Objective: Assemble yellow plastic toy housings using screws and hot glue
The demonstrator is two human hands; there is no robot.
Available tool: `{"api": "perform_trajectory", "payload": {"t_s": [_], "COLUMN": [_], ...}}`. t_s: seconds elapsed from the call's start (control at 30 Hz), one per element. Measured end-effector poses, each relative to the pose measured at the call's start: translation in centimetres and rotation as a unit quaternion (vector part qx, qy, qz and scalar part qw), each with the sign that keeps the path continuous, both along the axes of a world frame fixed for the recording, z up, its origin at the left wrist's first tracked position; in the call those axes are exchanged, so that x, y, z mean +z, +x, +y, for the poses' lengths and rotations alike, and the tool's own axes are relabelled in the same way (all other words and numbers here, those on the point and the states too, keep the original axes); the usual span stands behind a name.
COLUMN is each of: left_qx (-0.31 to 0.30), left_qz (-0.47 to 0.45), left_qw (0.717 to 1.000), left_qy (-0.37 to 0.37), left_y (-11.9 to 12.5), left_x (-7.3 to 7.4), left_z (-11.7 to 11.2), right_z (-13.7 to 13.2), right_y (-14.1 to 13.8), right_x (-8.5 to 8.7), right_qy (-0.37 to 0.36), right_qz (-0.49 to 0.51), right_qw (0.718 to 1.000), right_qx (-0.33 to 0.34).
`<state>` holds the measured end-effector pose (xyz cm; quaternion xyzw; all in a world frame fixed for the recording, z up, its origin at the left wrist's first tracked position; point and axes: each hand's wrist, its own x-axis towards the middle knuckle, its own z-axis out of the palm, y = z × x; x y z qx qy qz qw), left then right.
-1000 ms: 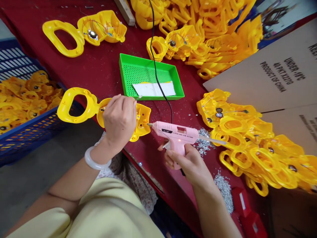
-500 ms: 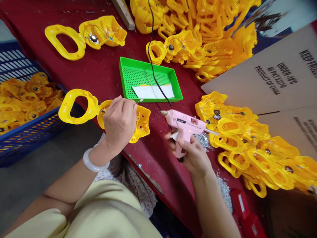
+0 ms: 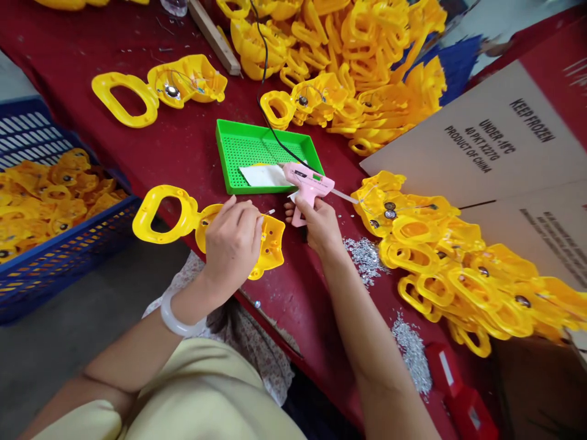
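Note:
My left hand [image 3: 232, 247] rests on a yellow plastic moulded piece [image 3: 160, 214], which has an oval ring handle and a cup-shaped end [image 3: 273, 244]. Its fingers pinch a thin white-tipped stick or wire [image 3: 268, 212] above the cup. My right hand [image 3: 318, 226] grips a pink hot glue gun [image 3: 307, 182] by its handle. The gun's nozzle points left over the corner of a green perforated tray [image 3: 224, 159], and a white pad [image 3: 259, 176] lies in the tray. A glue stick [image 3: 343, 195] protrudes from the gun's rear.
A black cord [image 3: 270, 122] runs across the red table [image 3: 183, 146]. Heaps of yellow pieces [image 3: 431, 244] lie right and at the back. A blue crate [image 3: 68, 269] holds more at left. Silvery bits [image 3: 367, 260] are scattered nearby, beside cardboard sheets [image 3: 486, 134].
My right hand has lifted the glue gun up and left, from beside the yellow piece to the tray's edge. My left hand stays on the piece. The view has shifted slightly.

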<state>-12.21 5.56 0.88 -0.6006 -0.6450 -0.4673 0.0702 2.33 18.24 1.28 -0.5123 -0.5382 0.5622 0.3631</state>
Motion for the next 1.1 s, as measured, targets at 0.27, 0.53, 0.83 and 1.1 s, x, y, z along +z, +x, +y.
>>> {"api": "perform_trajectory", "payload": {"t_s": [0.27,0.53,0.83,1.1], "left_qx": [0.004,-0.116,-0.166,-0.187], "left_qz": [-0.009,-0.037,-0.061,-0.064], "left_qw": [1.000,0.992,0.982,0.974], "left_qy": [0.018,-0.043,-0.068,-0.108], "left_y": [0.0,-0.8,-0.8,-0.5], "left_x": [-0.1,0.7,1.8,1.4], "left_z": [0.1,-1.1,-1.6,-0.9], "right_z": [-1.1,-7.8,-9.4,-10.3], "right_y": [2.3,1.7,1.3,2.3], "right_x": [0.9,4.4,3.5,1.7], "right_qy": [0.152,0.271,0.132,0.033], "right_qz": [-0.168,-0.115,-0.055,-0.002], "right_qw": [0.972,0.954,0.988,0.999], "right_qx": [-0.064,0.055,0.052,0.001]}}
